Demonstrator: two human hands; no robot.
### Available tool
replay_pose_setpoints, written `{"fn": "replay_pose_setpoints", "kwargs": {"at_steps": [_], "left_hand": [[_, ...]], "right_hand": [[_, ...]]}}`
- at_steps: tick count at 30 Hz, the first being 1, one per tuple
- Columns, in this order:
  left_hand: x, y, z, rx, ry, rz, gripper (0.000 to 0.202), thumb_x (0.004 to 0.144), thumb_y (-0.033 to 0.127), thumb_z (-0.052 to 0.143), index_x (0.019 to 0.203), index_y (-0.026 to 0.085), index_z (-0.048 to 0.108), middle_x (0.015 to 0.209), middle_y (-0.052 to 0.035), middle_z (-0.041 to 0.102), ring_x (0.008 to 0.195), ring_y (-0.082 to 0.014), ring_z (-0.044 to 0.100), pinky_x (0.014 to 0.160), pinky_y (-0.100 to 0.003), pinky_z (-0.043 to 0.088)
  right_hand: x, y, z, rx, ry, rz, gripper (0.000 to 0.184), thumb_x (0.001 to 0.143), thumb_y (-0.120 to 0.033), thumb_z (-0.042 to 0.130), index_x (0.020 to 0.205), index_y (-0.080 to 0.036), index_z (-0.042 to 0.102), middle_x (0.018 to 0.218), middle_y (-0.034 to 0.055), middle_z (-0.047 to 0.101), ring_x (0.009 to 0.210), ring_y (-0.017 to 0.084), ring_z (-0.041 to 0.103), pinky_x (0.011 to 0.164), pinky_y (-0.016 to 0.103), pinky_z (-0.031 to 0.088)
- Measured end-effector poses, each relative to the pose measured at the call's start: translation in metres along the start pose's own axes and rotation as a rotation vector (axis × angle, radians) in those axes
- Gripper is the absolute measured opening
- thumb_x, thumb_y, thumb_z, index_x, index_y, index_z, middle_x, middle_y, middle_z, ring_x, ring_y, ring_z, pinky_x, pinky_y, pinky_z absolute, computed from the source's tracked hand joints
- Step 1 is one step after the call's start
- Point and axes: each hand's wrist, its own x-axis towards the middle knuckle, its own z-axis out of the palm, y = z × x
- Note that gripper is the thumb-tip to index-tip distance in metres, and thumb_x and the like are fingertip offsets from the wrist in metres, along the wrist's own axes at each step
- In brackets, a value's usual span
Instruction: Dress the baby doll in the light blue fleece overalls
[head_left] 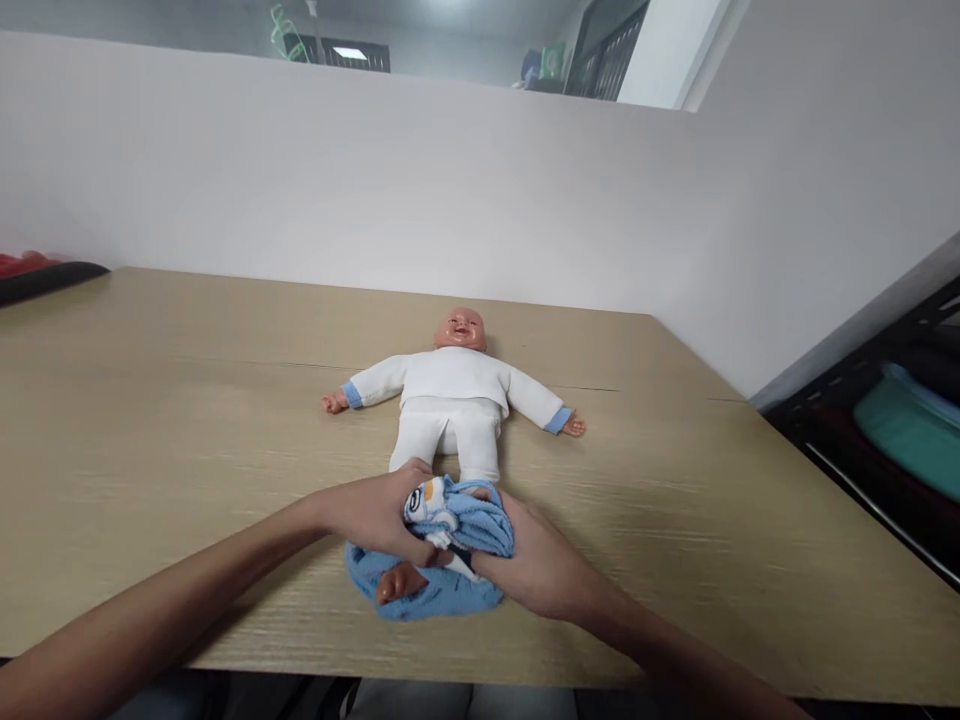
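Note:
A baby doll (455,375) in a white top and white trousers with blue cuffs lies on its back, arms spread, feet toward me. Bunched around its lower legs is a blue terry garment (480,530) with a cartoon print, probably a piece of doll clothing. My left hand (386,515) grips the bunched cloth on its left side, thumb over the front. On the other side my right hand (529,555) is closed on the same cloth. One doll foot (401,583) shows on the spread lower part of the garment. The other foot is hidden by cloth and fingers.
The wooden table (225,430) carries the doll near its front edge. Behind it stands a white wall (375,180) with a window above. A dark rack (825,440) with a teal item is at the right. Something red and black (45,275) lies at the far left.

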Motion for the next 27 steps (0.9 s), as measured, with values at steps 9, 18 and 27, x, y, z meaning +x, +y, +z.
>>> {"fn": "replay_pose_setpoints", "kwargs": {"at_steps": [9,18,27], "left_hand": [[-0.003,-0.020,0.009,0.044,0.159,0.078,0.056,0.074,0.026,0.072,0.128,0.020,0.058,0.127,-0.0085,0.064,0.123,-0.0299,0.057,0.110,-0.043,0.050],[0.000,-0.009,0.007,0.056,0.146,0.032,0.028,0.083,0.043,0.073,0.099,0.020,0.067,0.105,-0.0048,0.065,0.106,-0.0287,0.061,0.097,-0.038,0.055],[-0.007,-0.012,0.003,0.197,0.062,0.021,0.040,0.070,0.037,0.084,0.103,0.018,0.071,0.114,-0.0067,0.063,0.115,-0.0316,0.059,0.105,-0.040,0.051]], "right_hand": [[0.006,0.006,0.000,-0.010,0.094,-0.123,0.042,0.082,-0.015,0.066,0.123,-0.025,0.072,0.127,0.0037,0.076,0.119,0.029,0.069,0.110,0.043,0.052],[0.008,0.002,-0.014,0.004,-0.196,0.114,0.014,0.085,-0.023,0.065,0.072,-0.019,0.060,0.069,-0.0038,0.062,0.064,0.013,0.051,0.062,0.027,0.046],[0.001,0.001,-0.026,-0.064,-0.288,-0.044,0.073,0.076,-0.022,0.078,0.147,-0.028,0.060,0.140,0.0063,0.066,0.123,0.028,0.064,0.111,0.043,0.050]]}}
